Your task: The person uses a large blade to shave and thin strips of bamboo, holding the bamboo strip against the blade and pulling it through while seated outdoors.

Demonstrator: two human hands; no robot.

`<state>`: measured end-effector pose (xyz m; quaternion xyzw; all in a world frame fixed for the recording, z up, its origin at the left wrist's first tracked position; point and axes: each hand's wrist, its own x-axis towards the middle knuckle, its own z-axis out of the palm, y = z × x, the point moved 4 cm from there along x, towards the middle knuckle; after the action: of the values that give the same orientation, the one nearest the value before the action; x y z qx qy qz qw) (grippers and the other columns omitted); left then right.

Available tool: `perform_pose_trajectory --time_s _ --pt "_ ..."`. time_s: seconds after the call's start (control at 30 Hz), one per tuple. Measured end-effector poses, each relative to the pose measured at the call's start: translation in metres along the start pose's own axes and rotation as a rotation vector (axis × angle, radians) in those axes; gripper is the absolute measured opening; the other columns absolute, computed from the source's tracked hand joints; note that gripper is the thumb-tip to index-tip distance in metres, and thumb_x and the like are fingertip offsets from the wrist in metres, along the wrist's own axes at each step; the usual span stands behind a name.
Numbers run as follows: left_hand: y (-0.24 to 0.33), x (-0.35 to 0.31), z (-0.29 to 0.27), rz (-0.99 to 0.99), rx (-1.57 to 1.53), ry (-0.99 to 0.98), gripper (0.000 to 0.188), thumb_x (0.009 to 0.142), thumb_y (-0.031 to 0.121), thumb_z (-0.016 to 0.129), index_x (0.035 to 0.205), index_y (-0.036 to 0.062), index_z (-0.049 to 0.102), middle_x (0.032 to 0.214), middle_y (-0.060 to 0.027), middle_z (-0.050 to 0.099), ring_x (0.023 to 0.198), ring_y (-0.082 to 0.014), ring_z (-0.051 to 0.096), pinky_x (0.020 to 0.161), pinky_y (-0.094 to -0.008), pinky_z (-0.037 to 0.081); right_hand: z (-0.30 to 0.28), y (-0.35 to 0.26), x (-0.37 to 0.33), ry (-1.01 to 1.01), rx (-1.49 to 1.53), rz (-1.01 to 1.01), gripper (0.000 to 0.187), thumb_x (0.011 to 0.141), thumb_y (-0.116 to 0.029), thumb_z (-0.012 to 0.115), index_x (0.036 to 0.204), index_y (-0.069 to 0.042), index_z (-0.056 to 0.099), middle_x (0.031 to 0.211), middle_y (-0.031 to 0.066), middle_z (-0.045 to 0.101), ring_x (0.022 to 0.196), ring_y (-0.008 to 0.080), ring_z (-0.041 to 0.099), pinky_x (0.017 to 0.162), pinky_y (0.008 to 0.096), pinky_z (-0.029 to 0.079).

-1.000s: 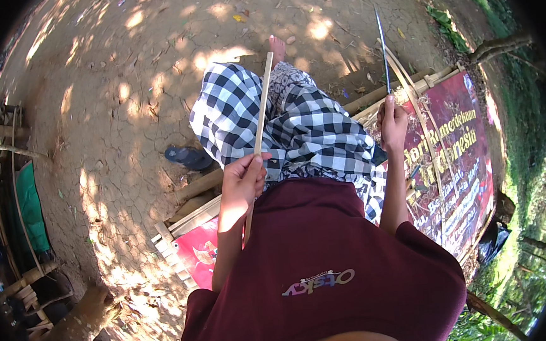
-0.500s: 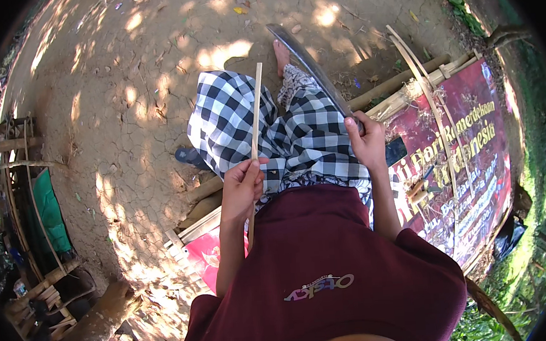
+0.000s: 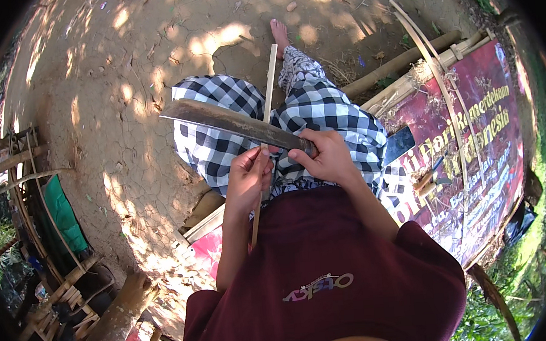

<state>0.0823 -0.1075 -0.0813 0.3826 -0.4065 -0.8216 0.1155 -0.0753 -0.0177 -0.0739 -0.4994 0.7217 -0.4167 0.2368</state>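
My left hand [image 3: 249, 174] pinches a thin, pale bamboo strip [image 3: 271, 82] near its middle. The strip's far end points away over my lap, and its near end runs back against my shirt. In my right hand [image 3: 327, 156] is the handle of a machete [image 3: 231, 122], closed in my fingers. Its long dark blade lies across the strip, just beyond my left fingers, with the tip toward the left. The blade hides a short part of the strip. Beneath both hands is a black-and-white checked cloth [image 3: 339, 121] over my legs.
On the right, a bamboo bench covered with a printed red banner [image 3: 470, 87] carries long bamboo strips [image 3: 433, 64] and a small knife-like tool [image 3: 429, 178]. Cracked dry soil [image 3: 116, 105] spreads ahead and left. Bamboo poles and a green sheet [image 3: 64, 213] stand at far left.
My right hand has moved left and swung the machete from pointing away to lying across the bamboo strip. My left hand keeps its hold, and the strip leans slightly more to the right.
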Motion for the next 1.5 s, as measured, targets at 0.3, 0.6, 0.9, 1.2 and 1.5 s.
perform_pose_trajectory --time_s 0.3,0.6,0.9,1.2,1.5 --pt "0.005 0.003 0.014 -0.006 0.085 0.021 0.016 0.098 0.014 0.054 0.092 0.0015 0.061 0.063 0.0043 0.045 0.048 -0.0006 0.033 0.041 -0.0181 0.024 -0.003 0.006 0.001 -0.055 -0.061 -0.029 0.036 0.078 -0.041 0.073 0.081 -0.007 0.063 0.055 0.0065 0.053 0.05 0.0264 0.057 0.049 0.0363 0.044" --pt "-0.007 -0.007 0.017 0.152 0.37 0.13 0.012 0.095 0.009 0.055 0.093 -0.0009 0.062 0.066 0.0045 0.051 0.055 -0.0006 0.041 0.048 -0.0187 0.032 -0.003 -0.001 0.001 -0.033 -0.163 -0.104 0.045 0.077 -0.051 0.071 0.075 -0.007 0.061 0.054 0.0045 0.056 0.049 0.025 0.06 0.047 0.0361 0.045" --pt "-0.01 -0.023 0.002 0.145 0.257 0.089 0.013 0.095 0.008 0.053 0.092 -0.0007 0.062 0.063 0.0065 0.047 0.054 -0.0001 0.039 0.048 -0.0195 0.029 0.012 -0.009 -0.006 -0.047 -0.185 -0.113 0.043 0.074 -0.048 0.074 0.08 -0.006 0.065 0.053 0.0059 0.055 0.048 0.0241 0.059 0.047 0.0353 0.045" --pt "-0.012 -0.04 -0.006 0.229 0.27 0.128 0.018 0.097 0.011 0.051 0.096 -0.0029 0.063 0.063 0.0062 0.046 0.055 -0.001 0.037 0.048 -0.0204 0.028 0.015 -0.025 -0.007 -0.025 -0.311 -0.238 0.044 0.075 -0.053 0.07 0.075 -0.009 0.063 0.053 0.0053 0.055 0.049 0.0258 0.059 0.047 0.0358 0.045" --pt "-0.001 -0.04 -0.006 0.443 0.4 0.192 0.022 0.097 0.014 0.052 0.103 -0.0046 0.064 0.062 0.0055 0.046 0.055 -0.0012 0.036 0.048 -0.0208 0.028 0.0 -0.012 0.02 0.14 -0.487 -0.326 0.05 0.078 -0.058 0.065 0.073 -0.008 0.062 0.051 0.0066 0.053 0.049 0.027 0.059 0.047 0.036 0.044"
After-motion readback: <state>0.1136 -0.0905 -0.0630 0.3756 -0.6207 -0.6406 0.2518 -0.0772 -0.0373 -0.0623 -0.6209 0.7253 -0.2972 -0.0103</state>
